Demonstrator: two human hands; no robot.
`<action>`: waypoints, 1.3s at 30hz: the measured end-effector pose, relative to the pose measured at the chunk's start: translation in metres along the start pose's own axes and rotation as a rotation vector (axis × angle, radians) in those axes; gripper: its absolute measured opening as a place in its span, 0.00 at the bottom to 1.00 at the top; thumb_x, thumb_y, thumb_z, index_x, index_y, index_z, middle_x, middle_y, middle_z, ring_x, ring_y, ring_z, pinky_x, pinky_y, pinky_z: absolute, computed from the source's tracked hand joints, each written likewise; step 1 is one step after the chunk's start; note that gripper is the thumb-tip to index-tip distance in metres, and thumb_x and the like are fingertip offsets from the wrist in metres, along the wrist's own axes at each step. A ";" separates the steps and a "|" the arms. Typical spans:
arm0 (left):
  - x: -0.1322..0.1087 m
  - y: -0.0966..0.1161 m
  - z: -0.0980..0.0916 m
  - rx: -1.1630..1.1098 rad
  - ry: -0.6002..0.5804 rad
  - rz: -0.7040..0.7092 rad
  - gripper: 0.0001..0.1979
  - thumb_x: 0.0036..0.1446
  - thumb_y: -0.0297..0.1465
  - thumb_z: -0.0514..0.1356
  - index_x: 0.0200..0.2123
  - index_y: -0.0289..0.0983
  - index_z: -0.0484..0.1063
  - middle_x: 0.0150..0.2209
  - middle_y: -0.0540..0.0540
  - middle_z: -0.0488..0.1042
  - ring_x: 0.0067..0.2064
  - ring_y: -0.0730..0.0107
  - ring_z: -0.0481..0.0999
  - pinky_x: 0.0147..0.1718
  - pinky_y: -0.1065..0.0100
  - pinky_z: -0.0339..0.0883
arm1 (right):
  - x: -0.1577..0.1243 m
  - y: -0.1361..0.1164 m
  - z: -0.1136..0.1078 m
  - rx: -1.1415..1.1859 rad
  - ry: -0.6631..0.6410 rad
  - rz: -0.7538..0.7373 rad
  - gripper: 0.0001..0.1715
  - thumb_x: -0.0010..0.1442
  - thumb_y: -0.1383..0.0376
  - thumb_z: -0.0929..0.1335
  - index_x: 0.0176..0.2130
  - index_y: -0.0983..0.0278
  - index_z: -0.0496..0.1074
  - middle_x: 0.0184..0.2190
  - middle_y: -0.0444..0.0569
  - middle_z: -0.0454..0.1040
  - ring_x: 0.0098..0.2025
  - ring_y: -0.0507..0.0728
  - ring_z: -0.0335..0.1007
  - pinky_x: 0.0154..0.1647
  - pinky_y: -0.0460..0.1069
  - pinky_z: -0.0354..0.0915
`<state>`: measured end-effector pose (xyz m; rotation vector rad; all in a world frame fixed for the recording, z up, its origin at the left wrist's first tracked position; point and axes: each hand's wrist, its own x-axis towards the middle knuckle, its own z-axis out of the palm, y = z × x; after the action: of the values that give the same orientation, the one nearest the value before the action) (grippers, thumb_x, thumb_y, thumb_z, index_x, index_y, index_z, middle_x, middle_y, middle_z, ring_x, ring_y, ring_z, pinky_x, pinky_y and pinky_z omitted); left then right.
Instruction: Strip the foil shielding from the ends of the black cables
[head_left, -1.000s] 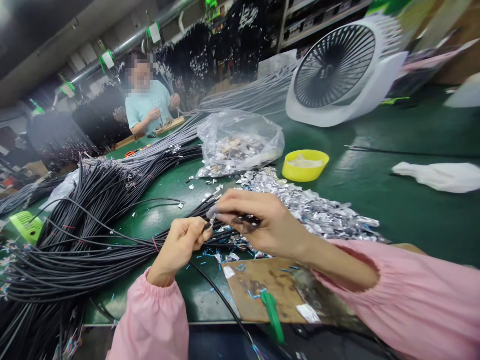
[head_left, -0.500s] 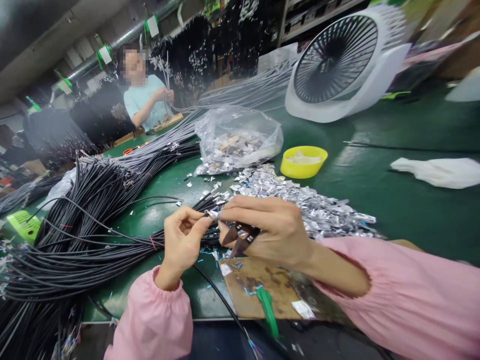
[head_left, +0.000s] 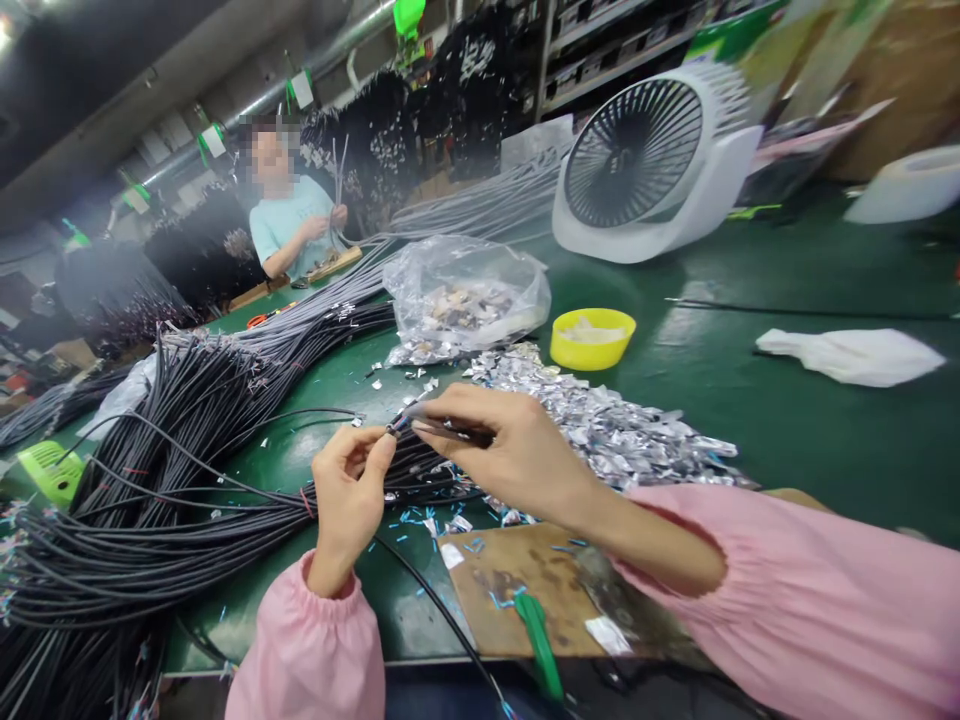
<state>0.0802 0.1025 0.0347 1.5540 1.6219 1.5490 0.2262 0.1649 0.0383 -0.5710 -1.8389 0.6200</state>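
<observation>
My left hand is closed, thumb and forefinger pinching the end of a black cable. At that end, bare wires and a shiny strip point towards my right hand. My right hand is wrapped round a dark, narrow two-pronged tool, perhaps tweezers or snips; the fingers hide most of it. Its tips are at the cable end, but whether they grip it I cannot tell. Beneath both hands lies a bundle of black cables. A heap of silver foil scraps spreads behind my right hand.
A brown board with a green-handled item lies at the front edge. Further back stand a clear bag of scraps, a yellow dish and a white fan. Across the table, a person handles grey cables.
The tool in my right hand has turned, its tips now towards the cable end. Both hands shifted slightly left. The whole view moved a little.
</observation>
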 end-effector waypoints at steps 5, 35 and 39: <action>0.001 0.001 -0.003 -0.098 -0.068 -0.071 0.19 0.51 0.45 0.59 0.23 0.33 0.69 0.21 0.50 0.64 0.21 0.79 0.60 0.20 0.75 0.54 | -0.003 0.000 0.003 0.013 -0.060 0.007 0.08 0.56 0.69 0.65 0.31 0.66 0.75 0.26 0.47 0.74 0.27 0.52 0.69 0.26 0.46 0.64; -0.004 -0.006 -0.006 0.034 0.055 0.236 0.07 0.56 0.32 0.58 0.28 0.37 0.73 0.26 0.49 0.69 0.29 0.74 0.66 0.29 0.73 0.59 | -0.002 -0.004 0.003 0.106 -0.171 0.045 0.14 0.60 0.64 0.61 0.33 0.65 0.74 0.30 0.48 0.77 0.30 0.54 0.72 0.29 0.45 0.68; -0.005 -0.006 -0.005 0.068 0.047 0.249 0.07 0.56 0.32 0.58 0.28 0.37 0.73 0.26 0.49 0.69 0.30 0.74 0.67 0.29 0.73 0.59 | -0.005 -0.004 0.003 -0.026 -0.103 -0.053 0.15 0.62 0.63 0.61 0.34 0.66 0.75 0.28 0.49 0.77 0.28 0.54 0.73 0.27 0.46 0.67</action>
<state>0.0746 0.0969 0.0288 1.8270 1.5681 1.6818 0.2248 0.1585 0.0367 -0.5143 -1.9544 0.6006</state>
